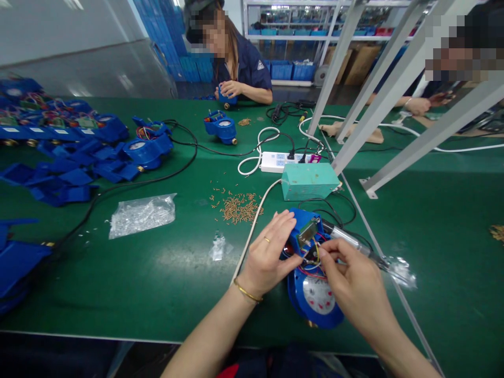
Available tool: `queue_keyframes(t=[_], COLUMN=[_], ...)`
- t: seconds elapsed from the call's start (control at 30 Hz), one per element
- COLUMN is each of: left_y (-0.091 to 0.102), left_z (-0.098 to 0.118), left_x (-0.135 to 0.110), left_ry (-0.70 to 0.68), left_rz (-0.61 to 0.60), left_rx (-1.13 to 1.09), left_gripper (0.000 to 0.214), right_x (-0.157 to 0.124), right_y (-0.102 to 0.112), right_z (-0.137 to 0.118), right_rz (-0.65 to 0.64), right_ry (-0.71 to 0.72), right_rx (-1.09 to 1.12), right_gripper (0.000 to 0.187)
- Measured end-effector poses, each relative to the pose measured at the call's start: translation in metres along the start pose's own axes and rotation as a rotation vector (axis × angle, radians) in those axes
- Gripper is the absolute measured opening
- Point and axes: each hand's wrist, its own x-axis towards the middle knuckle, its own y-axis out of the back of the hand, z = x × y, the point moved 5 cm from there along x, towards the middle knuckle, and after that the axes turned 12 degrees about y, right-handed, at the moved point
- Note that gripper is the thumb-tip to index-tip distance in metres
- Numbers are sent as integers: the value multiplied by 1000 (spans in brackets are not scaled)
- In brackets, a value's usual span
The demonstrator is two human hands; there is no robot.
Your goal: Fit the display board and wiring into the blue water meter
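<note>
- My left hand... nah, the wearer's left hand (271,253) was draped over the top of a blue water meter (315,300), fingers pressed together, probably to keep it steady and tipped toward them.
- The right hand (356,278) was pinched in on the red and yellow wires (315,257), likely because they're too fine for a loose hold. The exact pinch was hidden behind the fingers.
- The meter sat near the front edge of the green bench mat (433,273), dial showing, within easy reach.
- A silver electric screwdriver (346,237) ran just behind the right hand. Couldn't tell if it was being held.
- Loose brass pins (238,208) lay just ahead, and a teal box (309,181) sat beyond them, both probably kept close for quick access.
</note>
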Motion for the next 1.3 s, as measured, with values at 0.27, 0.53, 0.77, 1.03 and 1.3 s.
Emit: queue_keyframes(t=[0.27, 0.53, 0.77, 1.03, 1.3], left_y=[0, 2, 1, -2, -3], left_z=[7, 3, -3, -5, -3], left_x=[2, 1, -2, -7, -4], left_ry=[-73, -41, 131, 255, 185], left_rz=[-18, -1, -16, 1, -12], left_rx=[14, 10, -38, -83, -103], left_gripper=[54, 56, 59, 62, 57], right_x=[3, 7, -6, -11, -3], right_y=[-8, -6, -7, -9, -1], right_z=[3, 5, -29, -30, -28], right_rz=[3, -86, 167, 159, 247], right_ry=[-173, -73, 561, 644, 493], right_rx=[332, 186, -687, -722, -495], right_gripper=[37, 29, 27, 23, 13])
